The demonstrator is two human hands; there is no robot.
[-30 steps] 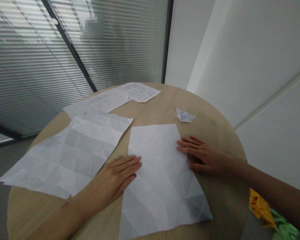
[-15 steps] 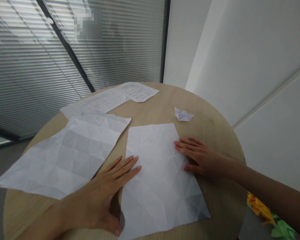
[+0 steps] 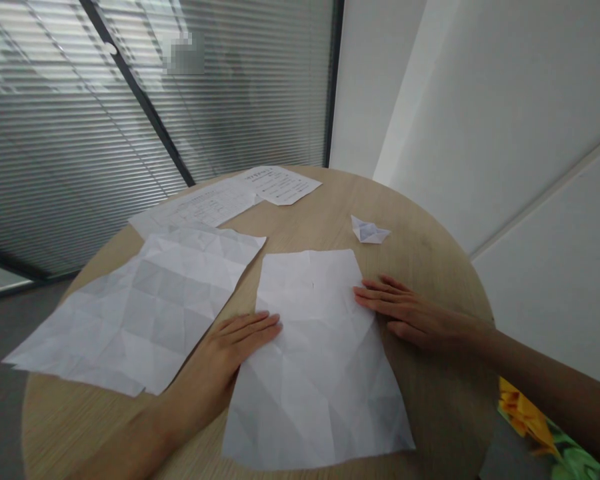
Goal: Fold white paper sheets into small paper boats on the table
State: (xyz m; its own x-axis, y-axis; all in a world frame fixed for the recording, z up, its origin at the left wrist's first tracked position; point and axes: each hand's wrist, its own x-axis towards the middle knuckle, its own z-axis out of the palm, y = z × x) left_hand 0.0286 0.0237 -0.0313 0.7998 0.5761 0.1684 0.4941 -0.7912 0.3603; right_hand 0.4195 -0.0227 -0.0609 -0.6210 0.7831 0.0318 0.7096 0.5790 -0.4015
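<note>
1. I see one creased white sheet (image 3: pixel 315 380) lying flat in the middle of the near half of the round wooden table (image 3: pixel 425 257), its crease lines crossing in triangles.
2. My left hand (image 3: pixel 230 343) rests palm down over the sheet's left edge; its fingers are straight and close together, gripping nothing, and I cannot see its thumb.
3. My right hand (image 3: pixel 403 310) lies at the sheet's right edge, fingertips on the paper, fingers extended and nearly side by side, thumb a little apart over the wood; it grips nothing either.
4. To the left I have a larger creased paper (image 3: pixel 145 300), doubled at its left corner, with my left forearm alongside its near edge.
5. Beyond that, at the far left, lie printed pages (image 3: pixel 283 185), too small for me to read.
6. A small folded paper boat (image 3: pixel 370 232) sits on the far right, beyond my right hand and apart from the sheet.
7. Low at the near right, past the table's edge, I make out something yellow and green (image 3: pixel 527 413), partly behind my right forearm.
</note>
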